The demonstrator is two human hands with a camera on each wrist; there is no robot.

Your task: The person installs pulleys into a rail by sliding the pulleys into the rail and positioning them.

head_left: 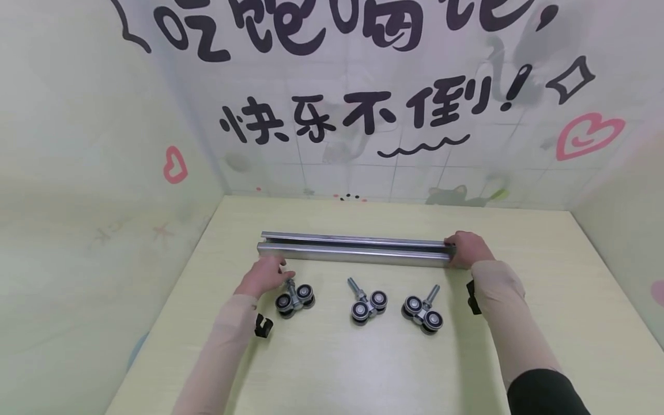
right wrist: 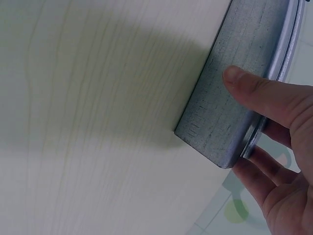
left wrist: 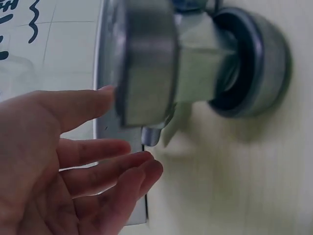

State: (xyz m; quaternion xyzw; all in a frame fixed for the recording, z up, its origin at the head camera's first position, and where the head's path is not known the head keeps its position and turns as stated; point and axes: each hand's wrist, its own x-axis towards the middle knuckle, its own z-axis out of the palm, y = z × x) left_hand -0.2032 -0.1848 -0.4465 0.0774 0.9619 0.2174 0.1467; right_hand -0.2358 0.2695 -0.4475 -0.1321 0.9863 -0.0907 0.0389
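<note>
See on the pale table (head_left: 363, 369) a slotted metal rail (head_left: 353, 255) across mid-frame, gripped at its right end by the right hand (head_left: 469, 249). Note the left hand (head_left: 264, 275), left of centre, loose-fingered and ungripping at the left roller trolley (head_left: 294, 298); then the middle trolley (head_left: 369, 306) and right trolley (head_left: 423, 312), lower centre.

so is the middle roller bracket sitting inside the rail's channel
No, the middle roller bracket lies on the table, in front of the rail.

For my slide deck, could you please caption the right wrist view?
The right hand grips the end of a metal rail on a pale wood-grain tabletop.
</note>
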